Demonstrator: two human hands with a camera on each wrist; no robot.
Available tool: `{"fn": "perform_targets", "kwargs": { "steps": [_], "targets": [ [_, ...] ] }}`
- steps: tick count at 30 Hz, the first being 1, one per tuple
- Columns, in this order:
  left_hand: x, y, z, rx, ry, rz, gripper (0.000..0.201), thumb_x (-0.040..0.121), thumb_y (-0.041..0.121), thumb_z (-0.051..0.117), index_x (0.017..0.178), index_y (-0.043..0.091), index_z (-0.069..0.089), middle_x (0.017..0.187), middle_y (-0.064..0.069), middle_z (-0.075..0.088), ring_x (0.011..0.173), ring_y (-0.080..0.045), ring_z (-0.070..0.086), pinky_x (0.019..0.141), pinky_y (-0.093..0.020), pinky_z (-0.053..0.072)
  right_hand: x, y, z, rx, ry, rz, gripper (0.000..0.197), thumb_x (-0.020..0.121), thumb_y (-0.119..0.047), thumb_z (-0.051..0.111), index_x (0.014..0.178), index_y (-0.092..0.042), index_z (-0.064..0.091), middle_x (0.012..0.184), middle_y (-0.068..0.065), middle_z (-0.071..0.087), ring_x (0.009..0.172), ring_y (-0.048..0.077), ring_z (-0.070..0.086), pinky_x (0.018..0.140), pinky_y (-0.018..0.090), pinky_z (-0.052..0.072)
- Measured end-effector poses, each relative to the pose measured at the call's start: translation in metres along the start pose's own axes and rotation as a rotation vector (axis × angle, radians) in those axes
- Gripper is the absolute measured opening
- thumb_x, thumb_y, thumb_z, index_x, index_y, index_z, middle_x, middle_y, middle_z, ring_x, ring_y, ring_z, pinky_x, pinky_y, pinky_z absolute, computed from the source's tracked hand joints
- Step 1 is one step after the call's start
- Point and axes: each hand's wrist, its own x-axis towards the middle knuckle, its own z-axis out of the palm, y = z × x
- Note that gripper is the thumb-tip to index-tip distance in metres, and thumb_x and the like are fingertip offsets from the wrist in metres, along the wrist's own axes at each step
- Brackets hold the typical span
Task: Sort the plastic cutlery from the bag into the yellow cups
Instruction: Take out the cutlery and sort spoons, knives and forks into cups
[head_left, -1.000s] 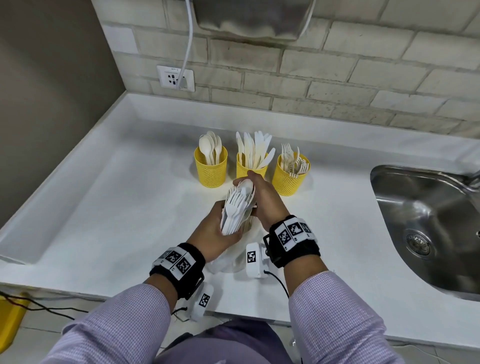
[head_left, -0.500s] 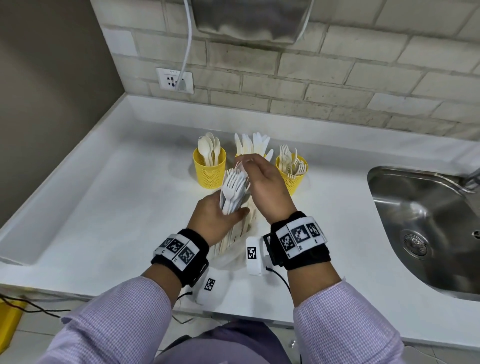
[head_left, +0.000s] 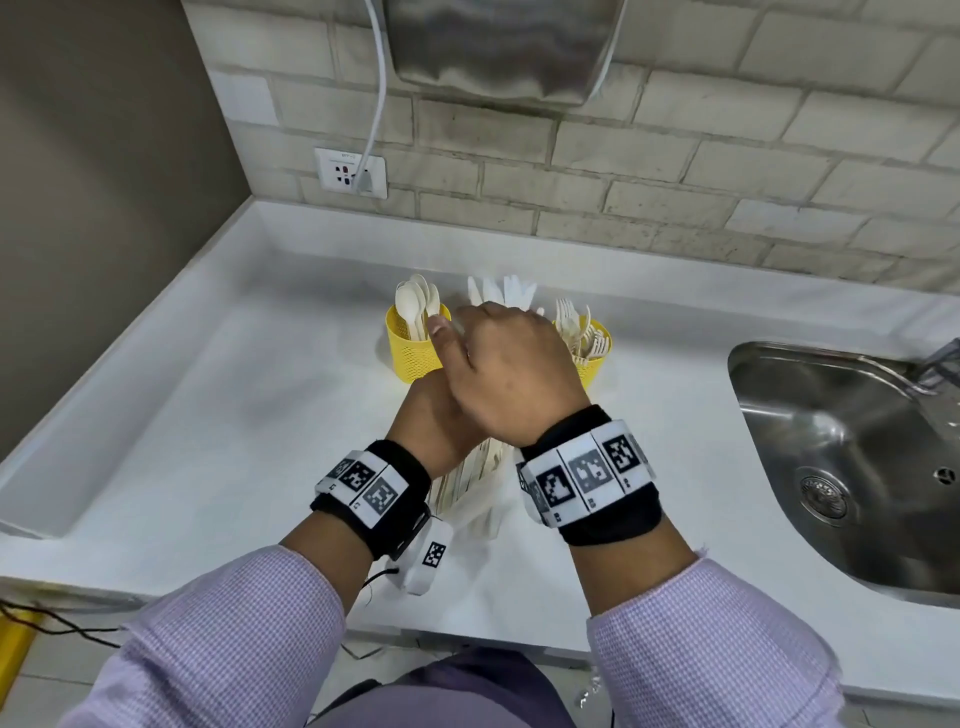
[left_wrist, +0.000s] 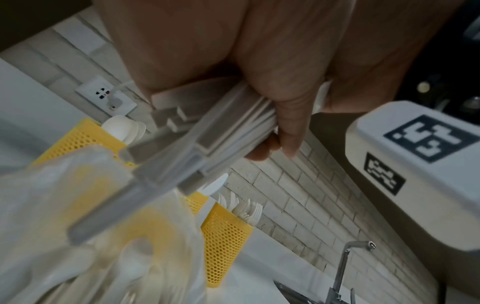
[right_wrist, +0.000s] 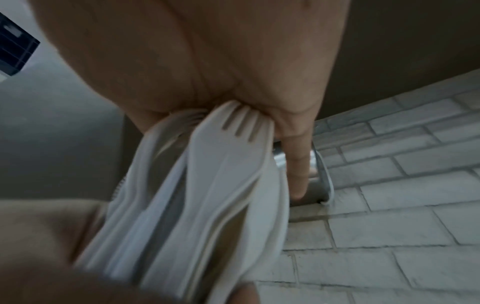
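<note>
Three yellow mesh cups stand at the back of the counter: the spoon cup (head_left: 410, 353), the fork cup (head_left: 592, 358), and between them a cup hidden by my right hand (head_left: 514, 374), with only its knives (head_left: 501, 291) showing. My left hand (head_left: 431, 431) grips the handles of a bundle of white plastic cutlery (left_wrist: 207, 142). My right hand grips the bundle's top end, where fork heads (right_wrist: 233, 131) show under the fingers. The handles' lower ends (head_left: 475, 470) poke out below my hands. The clear plastic bag (head_left: 483, 519) hangs crumpled beneath them.
A steel sink (head_left: 841, 467) lies to the right with its tap (left_wrist: 345, 265). A wall socket (head_left: 350, 174) with a white cable and a steel dispenser (head_left: 498, 47) are on the brick wall. The white counter (head_left: 208, 415) ends at a wall on the left.
Both hands have carried the bundle up and forward, close to the cups. The right hand has slid over the bundle's top and now hides the middle cup.
</note>
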Motion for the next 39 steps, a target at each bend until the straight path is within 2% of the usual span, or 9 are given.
{"fn": "perform_targets", "kwargs": {
  "steps": [4,9,12,14,17,24,29,34,39],
  "targets": [
    [-0.006,0.001,-0.008,-0.253,0.013,-0.008,0.023,0.084,0.004,0.075,0.083,0.022,0.061,0.064,0.022,0.061,0.063,0.016,0.057,0.06,-0.001,0.039,0.0,0.01,-0.007,0.4,0.113,-0.053,0.056,0.104,-0.048,0.035,0.144,-0.013,0.053,0.153,0.007,0.05,0.143,0.021,0.043,0.118,0.039,0.033],
    [-0.003,0.006,-0.029,-0.495,0.061,-0.018,0.023,0.081,0.013,0.085,0.1,0.015,0.073,0.092,0.001,0.076,0.089,-0.018,0.072,0.087,-0.038,0.058,-0.015,0.028,0.009,1.087,0.36,0.332,0.052,0.096,-0.052,0.041,0.135,-0.024,0.061,0.138,-0.007,0.062,0.132,0.009,0.054,0.115,0.036,0.04],
    [-0.005,0.015,-0.036,-0.593,0.068,0.016,0.025,0.082,0.0,0.08,0.104,0.003,0.07,0.093,-0.008,0.074,0.091,-0.025,0.073,0.09,-0.039,0.059,-0.019,0.03,0.037,1.394,0.041,0.664,0.052,0.1,-0.06,0.039,0.12,-0.023,0.07,0.121,-0.001,0.072,0.12,0.024,0.064,0.106,0.046,0.049],
    [-0.007,0.022,-0.037,-0.616,0.079,0.027,0.029,0.08,-0.007,0.079,0.108,0.0,0.07,0.096,-0.007,0.076,0.096,-0.021,0.074,0.092,-0.033,0.058,-0.023,0.025,0.051,1.512,-0.206,0.681,0.049,0.102,-0.064,0.036,0.117,-0.034,0.073,0.121,-0.001,0.074,0.119,0.026,0.066,0.108,0.054,0.047],
    [-0.009,0.026,-0.034,-0.619,0.088,0.007,0.033,0.078,-0.007,0.081,0.104,0.011,0.073,0.093,0.006,0.078,0.093,-0.008,0.074,0.084,-0.023,0.056,-0.024,0.018,0.053,1.74,-0.34,0.645,0.037,0.106,-0.052,0.039,0.118,-0.038,0.071,0.127,-0.004,0.072,0.118,0.022,0.067,0.107,0.058,0.045],
    [-0.01,0.028,-0.03,-0.618,0.092,0.074,0.034,0.077,-0.006,0.082,0.109,0.001,0.071,0.099,-0.004,0.077,0.098,-0.015,0.073,0.09,-0.03,0.057,-0.025,0.023,0.062,1.846,-0.431,0.667,0.039,0.096,-0.062,0.05,0.117,-0.038,0.073,0.13,-0.001,0.071,0.124,0.034,0.064,0.106,0.067,0.043],
    [-0.004,0.029,-0.019,-0.579,0.08,0.048,0.039,0.074,-0.007,0.085,0.108,0.006,0.071,0.097,0.002,0.077,0.099,-0.011,0.072,0.092,-0.031,0.056,-0.018,0.028,0.052,2.076,-0.407,0.664,0.039,0.1,-0.043,0.045,0.125,-0.023,0.066,0.127,0.004,0.071,0.107,0.022,0.072,0.076,0.041,0.062],
    [0.006,0.036,-0.009,-0.576,0.117,0.057,0.033,0.074,0.005,0.083,0.106,0.007,0.073,0.101,-0.003,0.077,0.101,-0.018,0.073,0.096,-0.04,0.057,-0.008,0.041,0.038,2.1,-0.444,0.679,0.043,0.107,-0.039,0.033,0.113,-0.018,0.07,0.112,0.006,0.076,0.091,0.021,0.076,0.065,0.036,0.062],
    [0.009,0.046,0.002,-0.518,0.163,0.056,0.029,0.081,-0.006,0.078,0.095,0.019,0.074,0.085,0.015,0.077,0.089,-0.002,0.072,0.082,-0.02,0.054,-0.004,0.055,0.038,2.097,-0.413,0.766,0.045,0.105,-0.039,0.034,0.127,-0.015,0.067,0.123,0.009,0.073,0.105,0.023,0.073,0.07,0.035,0.062]
  ]
}}
